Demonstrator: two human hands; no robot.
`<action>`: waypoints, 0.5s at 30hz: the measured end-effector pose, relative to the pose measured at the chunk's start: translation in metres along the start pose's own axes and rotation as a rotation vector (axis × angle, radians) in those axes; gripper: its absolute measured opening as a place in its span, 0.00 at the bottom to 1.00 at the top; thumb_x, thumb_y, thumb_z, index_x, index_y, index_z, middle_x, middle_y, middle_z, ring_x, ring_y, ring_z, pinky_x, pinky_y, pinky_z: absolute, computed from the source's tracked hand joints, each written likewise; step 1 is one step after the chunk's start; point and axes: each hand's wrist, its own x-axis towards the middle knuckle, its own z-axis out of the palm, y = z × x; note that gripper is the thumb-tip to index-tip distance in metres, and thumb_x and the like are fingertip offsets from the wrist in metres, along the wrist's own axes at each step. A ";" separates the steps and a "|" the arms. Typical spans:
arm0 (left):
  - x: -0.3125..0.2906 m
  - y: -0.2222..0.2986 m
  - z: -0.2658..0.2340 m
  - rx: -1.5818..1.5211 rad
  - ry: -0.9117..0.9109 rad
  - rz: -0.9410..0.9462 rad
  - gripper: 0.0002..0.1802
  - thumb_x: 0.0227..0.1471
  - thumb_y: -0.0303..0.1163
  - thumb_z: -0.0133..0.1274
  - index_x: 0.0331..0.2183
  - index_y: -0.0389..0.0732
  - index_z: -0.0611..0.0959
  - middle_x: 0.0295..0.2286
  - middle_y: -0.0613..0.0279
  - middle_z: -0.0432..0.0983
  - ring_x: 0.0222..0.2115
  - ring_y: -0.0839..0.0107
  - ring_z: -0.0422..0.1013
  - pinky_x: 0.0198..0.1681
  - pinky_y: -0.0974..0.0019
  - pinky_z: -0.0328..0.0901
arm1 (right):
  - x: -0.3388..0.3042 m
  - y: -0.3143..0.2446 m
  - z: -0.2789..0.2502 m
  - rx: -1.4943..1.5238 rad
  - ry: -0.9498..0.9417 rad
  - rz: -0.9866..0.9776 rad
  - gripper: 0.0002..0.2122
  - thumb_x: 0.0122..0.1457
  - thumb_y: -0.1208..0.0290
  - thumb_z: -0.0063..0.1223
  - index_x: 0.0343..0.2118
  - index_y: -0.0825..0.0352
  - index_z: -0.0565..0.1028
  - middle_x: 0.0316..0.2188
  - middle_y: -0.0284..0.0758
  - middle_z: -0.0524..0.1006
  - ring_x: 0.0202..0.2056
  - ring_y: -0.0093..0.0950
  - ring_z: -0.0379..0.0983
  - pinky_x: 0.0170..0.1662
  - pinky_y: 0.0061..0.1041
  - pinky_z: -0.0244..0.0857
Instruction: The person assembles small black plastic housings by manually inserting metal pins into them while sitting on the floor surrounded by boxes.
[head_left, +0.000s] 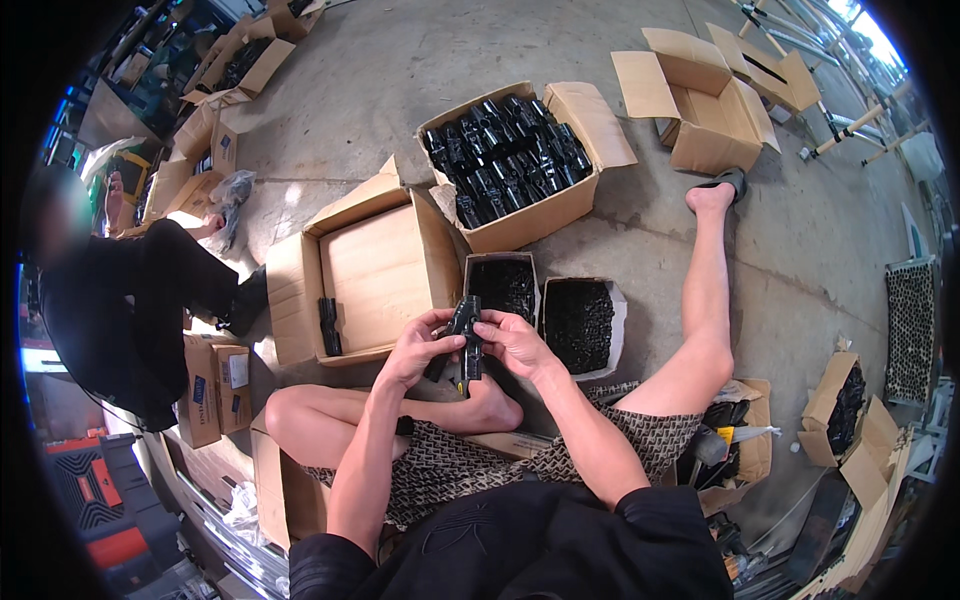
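A black, glossy tubular part (pixel 467 318) is held upright between my two hands, above my folded leg. My left hand (pixel 422 348) grips it from the left, thumb along its side. From the right, the fingers of my right hand (pixel 513 346) pinch it near its upper half. Beneath it is a dark piece with a small yellow mark (pixel 461 387), and I cannot tell whether it belongs to the part. A similar black part (pixel 329 326) stands in the open cardboard box (pixel 440 255) ahead on the left. Two small boxes of tiny black pieces (pixel 503 284) (pixel 578 325) sit just beyond my right hand.
A carton (pixel 530 232) packed with black parts stands farther ahead. Another open carton (pixel 720 148) is at the far right. To my left sits a person in dark clothing (pixel 120 310). A toolbox (pixel 95 490) lies lower left; a box of tools (pixel 745 470) is beside my right thigh.
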 end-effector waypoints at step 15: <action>0.008 -0.037 0.005 0.285 0.221 0.163 0.19 0.62 0.27 0.48 0.52 0.30 0.76 0.36 0.58 0.80 0.36 0.78 0.73 0.41 0.73 0.68 | 0.004 0.009 -0.015 0.054 0.029 -0.056 0.12 0.60 0.73 0.59 0.46 0.66 0.76 0.40 0.31 0.79 0.41 0.23 0.76 0.48 0.29 0.71</action>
